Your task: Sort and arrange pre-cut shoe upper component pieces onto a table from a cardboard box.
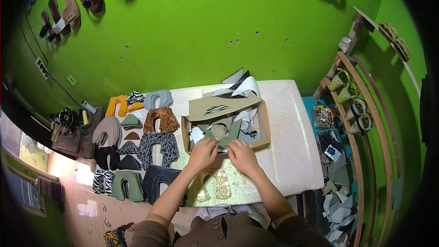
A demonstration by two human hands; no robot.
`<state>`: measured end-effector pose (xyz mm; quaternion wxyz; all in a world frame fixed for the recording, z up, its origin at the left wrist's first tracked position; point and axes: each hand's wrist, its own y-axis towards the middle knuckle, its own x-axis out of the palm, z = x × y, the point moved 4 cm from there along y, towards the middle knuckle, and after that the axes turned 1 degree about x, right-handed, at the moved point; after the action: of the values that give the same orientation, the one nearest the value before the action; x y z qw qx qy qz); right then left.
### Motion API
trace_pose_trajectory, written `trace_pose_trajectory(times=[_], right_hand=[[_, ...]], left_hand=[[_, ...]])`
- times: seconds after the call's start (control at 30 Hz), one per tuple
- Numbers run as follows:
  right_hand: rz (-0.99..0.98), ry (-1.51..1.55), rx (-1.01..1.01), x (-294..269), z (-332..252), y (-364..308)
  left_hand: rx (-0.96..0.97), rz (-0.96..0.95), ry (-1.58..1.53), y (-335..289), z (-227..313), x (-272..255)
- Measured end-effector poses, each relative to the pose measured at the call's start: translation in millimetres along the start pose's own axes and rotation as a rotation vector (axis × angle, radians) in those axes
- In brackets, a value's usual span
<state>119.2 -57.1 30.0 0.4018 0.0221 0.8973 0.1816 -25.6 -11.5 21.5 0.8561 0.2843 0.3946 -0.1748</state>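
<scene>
On the table, a shallow cardboard box holds loose offcuts in green, white, grey and beige. Both hands are at its near side. My left hand has its fingers closed on one end of a sage-green material piece. The other end is pinched by my right hand; the fingertips are partly hidden. A tan sheet with slits lies across the back of the box. Below the box, a gold arch-shaped piece lies flat, partly near my left forearm.
Stacks of cut arch-shaped pieces, including leopard, green and black, cover the table's left side. A dark sewing-type machine stands beyond them. To the right are a wooden shoe rack and a heap of scraps.
</scene>
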Motion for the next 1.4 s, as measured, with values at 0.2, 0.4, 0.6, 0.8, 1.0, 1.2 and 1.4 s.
trace_pose_trajectory(times=[0.2, 0.4, 0.6, 0.8, 1.0, 1.2, 1.4], right_hand=[[-0.055, 0.000, 0.046, -31.7, 26.0, 17.0], [-0.094, -0.249, 0.067, -28.0, 84.3, 63.3], [-0.389, -0.330, 0.215, 5.3, 126.5, 102.8], [-0.419, -0.369, 0.337, 30.8, 168.1, 113.7], [-0.588, -0.414, 0.444, 24.5, 175.2, 121.1], [-0.588, -0.287, 0.175, 28.9, 132.7, 105.9], [-0.465, -0.166, -0.090, 10.3, 86.1, 67.8]], left_hand=[[-0.229, -0.114, -0.134, 24.3, -14.1, 16.6], [-0.324, -0.184, -0.022, 51.1, -39.1, 28.4], [-0.363, -0.291, -0.102, 64.5, -52.0, 47.2], [-0.386, -0.295, -0.169, 65.9, -67.5, 64.9], [-0.428, -0.276, -0.230, 62.6, -69.1, 64.1], [-0.435, -0.197, -0.189, 59.3, -69.6, 47.5], [-0.419, -0.018, -0.221, 47.0, -84.7, 24.9]])
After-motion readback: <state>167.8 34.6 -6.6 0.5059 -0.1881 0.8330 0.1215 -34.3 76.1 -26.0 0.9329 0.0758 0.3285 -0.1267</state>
